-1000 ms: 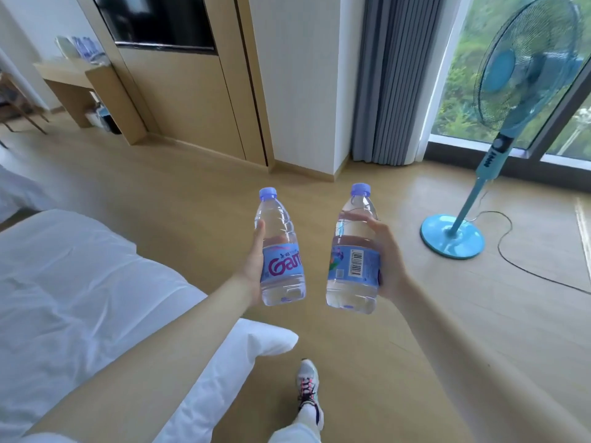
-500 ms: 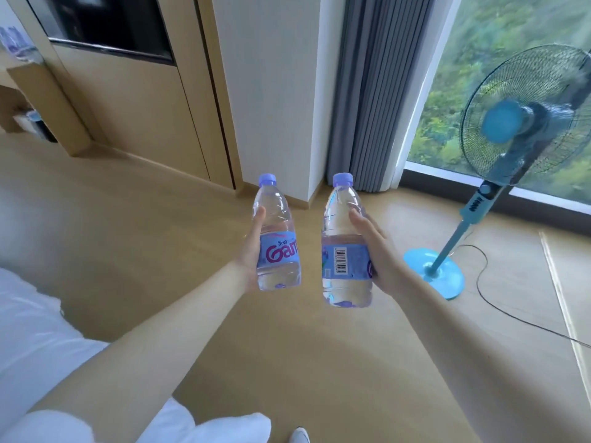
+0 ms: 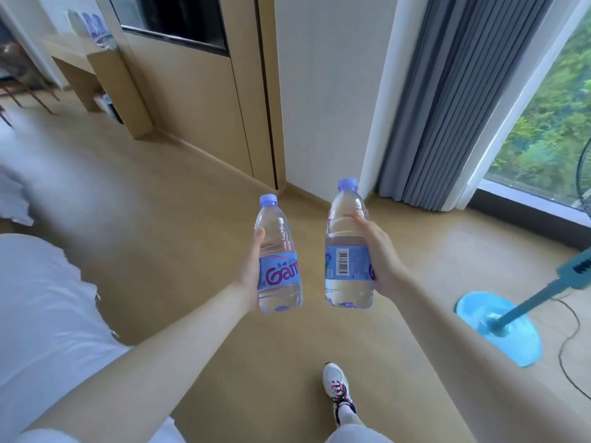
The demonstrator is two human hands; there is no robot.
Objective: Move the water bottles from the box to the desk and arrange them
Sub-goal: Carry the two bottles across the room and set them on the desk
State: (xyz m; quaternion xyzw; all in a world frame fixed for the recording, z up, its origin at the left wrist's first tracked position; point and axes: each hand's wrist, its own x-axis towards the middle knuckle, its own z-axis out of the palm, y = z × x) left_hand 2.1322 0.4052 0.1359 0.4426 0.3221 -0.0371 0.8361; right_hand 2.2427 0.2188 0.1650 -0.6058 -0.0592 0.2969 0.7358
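Observation:
I carry two clear water bottles with purple caps and blue labels, both upright in front of me over the wooden floor. My left hand (image 3: 251,270) grips the left bottle (image 3: 278,257) round its label. My right hand (image 3: 380,257) grips the right bottle (image 3: 347,247), whose barcode faces me. The wooden desk (image 3: 80,55) stands far off at the upper left, with several bottles (image 3: 92,27) on its top, blurred. The box is out of view.
A white bed (image 3: 41,314) fills the left side. A blue standing fan (image 3: 502,324) with its cord (image 3: 566,343) is on the floor at right. Ahead are a wood wall panel, a grey curtain (image 3: 447,100) and a window. My shoe (image 3: 337,388) shows below.
The view has swung back left and down, so the desk is in sight again and the fan sits at the right edge. Both hands keep their bottles; my right foot has stepped forward.

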